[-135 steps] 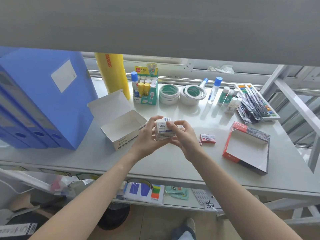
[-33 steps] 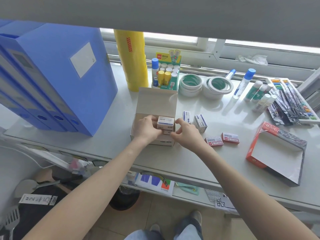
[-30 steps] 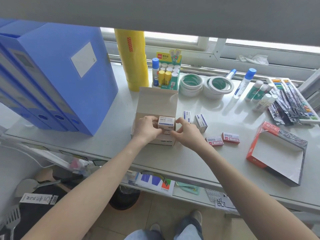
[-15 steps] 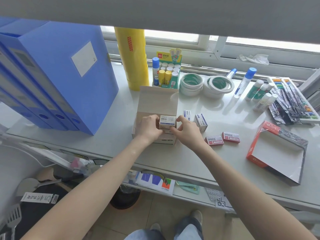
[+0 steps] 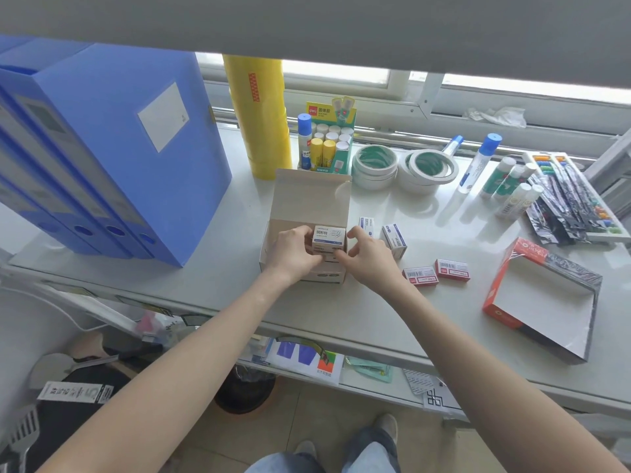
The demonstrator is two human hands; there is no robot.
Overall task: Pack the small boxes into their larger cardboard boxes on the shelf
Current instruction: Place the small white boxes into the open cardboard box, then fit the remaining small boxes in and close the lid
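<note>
A white cardboard box [image 5: 309,203] stands open on the shelf, its lid flap raised at the back. My left hand [image 5: 293,252] and my right hand [image 5: 367,256] hold a stack of small white-and-blue boxes [image 5: 328,237] between them, right at the box's mouth. Two more small white-and-blue boxes [image 5: 393,240] stand on the shelf just right of the cardboard box. Two small red boxes [image 5: 436,272] lie further right. An empty red cardboard box [image 5: 505,288] lies open at the right end.
Blue file boxes [image 5: 112,148] stand at the left, a yellow roll [image 5: 257,114] behind the cardboard box. Glue sticks [image 5: 326,145], tape rolls [image 5: 403,167], glue bottles and pen packs [image 5: 573,196] line the back. The shelf [image 5: 341,308] edge runs close under my wrists.
I brought the stack of small boxes from mid-air over to the white cardboard box. In the last second both hands have shifted only slightly on the stack at the box's mouth.
</note>
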